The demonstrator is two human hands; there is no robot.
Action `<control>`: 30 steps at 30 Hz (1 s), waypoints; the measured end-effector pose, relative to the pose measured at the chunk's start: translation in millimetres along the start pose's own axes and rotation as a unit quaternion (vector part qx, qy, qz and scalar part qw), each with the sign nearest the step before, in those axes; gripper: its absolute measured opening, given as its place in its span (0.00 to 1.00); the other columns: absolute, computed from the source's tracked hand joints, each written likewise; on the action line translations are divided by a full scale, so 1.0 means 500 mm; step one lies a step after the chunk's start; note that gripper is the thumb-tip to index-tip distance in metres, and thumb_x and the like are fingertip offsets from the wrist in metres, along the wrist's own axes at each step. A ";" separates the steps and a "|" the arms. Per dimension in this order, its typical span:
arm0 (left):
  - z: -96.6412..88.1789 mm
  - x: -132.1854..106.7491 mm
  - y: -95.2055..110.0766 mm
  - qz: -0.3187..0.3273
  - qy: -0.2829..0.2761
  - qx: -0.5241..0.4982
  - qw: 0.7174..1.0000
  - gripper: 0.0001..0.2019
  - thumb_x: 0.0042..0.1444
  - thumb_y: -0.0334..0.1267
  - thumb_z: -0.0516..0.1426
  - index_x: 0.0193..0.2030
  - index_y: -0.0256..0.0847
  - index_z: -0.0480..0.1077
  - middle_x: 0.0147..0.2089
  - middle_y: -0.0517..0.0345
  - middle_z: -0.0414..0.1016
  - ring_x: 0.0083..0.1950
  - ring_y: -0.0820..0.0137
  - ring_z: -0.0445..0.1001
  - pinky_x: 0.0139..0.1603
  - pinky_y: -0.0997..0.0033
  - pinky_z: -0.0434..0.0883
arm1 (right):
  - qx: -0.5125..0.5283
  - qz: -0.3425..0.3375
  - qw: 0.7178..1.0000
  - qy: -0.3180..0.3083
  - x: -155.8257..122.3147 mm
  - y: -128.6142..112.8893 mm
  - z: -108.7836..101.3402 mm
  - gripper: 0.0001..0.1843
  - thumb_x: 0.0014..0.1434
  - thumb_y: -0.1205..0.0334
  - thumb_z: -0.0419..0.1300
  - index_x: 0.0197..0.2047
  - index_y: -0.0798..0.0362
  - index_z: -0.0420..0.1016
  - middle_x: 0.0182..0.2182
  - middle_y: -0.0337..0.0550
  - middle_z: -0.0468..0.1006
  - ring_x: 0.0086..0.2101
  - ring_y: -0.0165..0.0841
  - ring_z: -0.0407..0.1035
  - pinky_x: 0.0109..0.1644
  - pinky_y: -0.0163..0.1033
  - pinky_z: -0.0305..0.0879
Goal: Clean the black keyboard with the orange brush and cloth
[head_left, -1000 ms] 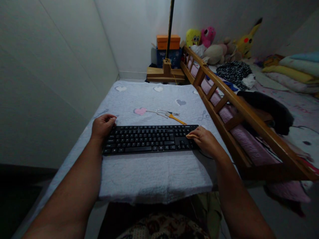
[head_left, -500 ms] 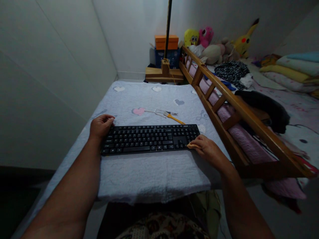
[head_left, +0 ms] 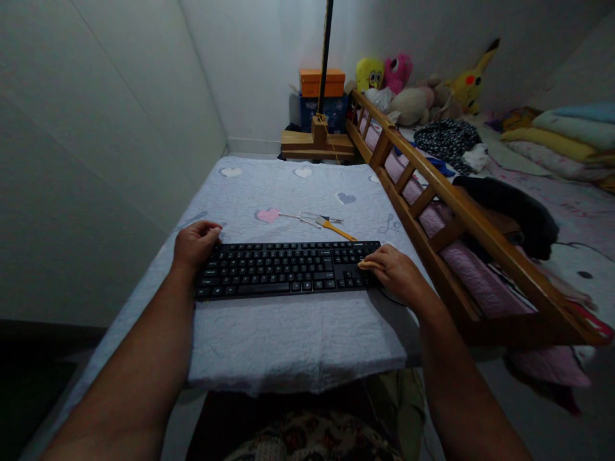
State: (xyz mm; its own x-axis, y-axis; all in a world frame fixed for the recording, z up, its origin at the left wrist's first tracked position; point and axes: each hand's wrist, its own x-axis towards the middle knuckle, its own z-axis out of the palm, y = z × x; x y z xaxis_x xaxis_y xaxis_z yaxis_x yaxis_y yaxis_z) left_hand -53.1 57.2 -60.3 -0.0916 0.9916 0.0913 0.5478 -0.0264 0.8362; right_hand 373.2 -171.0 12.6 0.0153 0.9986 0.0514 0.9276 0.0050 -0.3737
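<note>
A black keyboard (head_left: 269, 270) lies across the cloth-covered table in front of me. At its far left corner, my left hand (head_left: 196, 244) is closed with curled fingers, steadying that end. Pinched in my right hand (head_left: 396, 272) is a small tan cloth (head_left: 369, 264), pressed on the keys of the number pad; most of it is hidden by the fingers. Beyond the keyboard lie a brush with a yellow handle (head_left: 339, 230) and thin metal tweezers-like tools (head_left: 307, 219).
The pale quilted cover with hearts (head_left: 259, 333) drapes over the table's front edge. A wooden bed rail (head_left: 432, 192) runs along the right, with bedding and plush toys (head_left: 369, 75) behind it. Boxes (head_left: 321, 83) and a wooden stand (head_left: 307, 144) are at the back.
My right hand has slid the tan cloth a little away from me, up from the keyboard's near right edge onto the number pad. My left hand stays in place.
</note>
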 end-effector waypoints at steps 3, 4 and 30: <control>0.001 0.001 -0.002 -0.006 -0.001 -0.008 1.000 0.14 0.48 0.48 0.60 0.37 0.42 0.76 0.27 0.60 0.74 0.32 0.64 0.71 0.40 0.65 0.69 | 0.004 -0.013 1.000 0.002 0.049 -0.035 0.016 0.10 0.72 0.65 0.62 0.47 0.50 0.88 0.44 0.47 0.80 0.46 0.36 0.76 0.53 0.39 0.69; 0.001 0.001 -0.004 -0.006 -0.001 -0.008 1.000 0.14 0.47 0.48 0.60 0.37 0.42 0.76 0.27 0.60 0.75 0.32 0.63 0.72 0.40 0.65 0.69 | 0.002 -0.015 1.000 0.002 0.063 -0.046 0.022 0.10 0.72 0.64 0.62 0.48 0.50 0.88 0.45 0.48 0.80 0.46 0.36 0.76 0.53 0.39 0.69; 0.002 -0.002 0.000 -0.010 0.004 -0.002 1.000 0.13 0.49 0.47 0.60 0.37 0.43 0.77 0.29 0.58 0.75 0.33 0.62 0.75 0.42 0.63 0.73 | -0.015 -0.035 0.998 -0.059 0.102 -0.056 0.041 0.11 0.73 0.63 0.62 0.47 0.51 0.88 0.45 0.49 0.81 0.45 0.36 0.76 0.53 0.38 0.67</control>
State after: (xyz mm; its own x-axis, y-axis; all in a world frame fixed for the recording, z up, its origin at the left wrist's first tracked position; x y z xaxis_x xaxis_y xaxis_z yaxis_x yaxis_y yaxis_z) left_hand -52.1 56.4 -60.8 -0.1087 0.9909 0.0791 0.5431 -0.0074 0.8396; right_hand 340.2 -119.2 6.6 -0.0920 0.9952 -0.0345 0.9359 0.0746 -0.3443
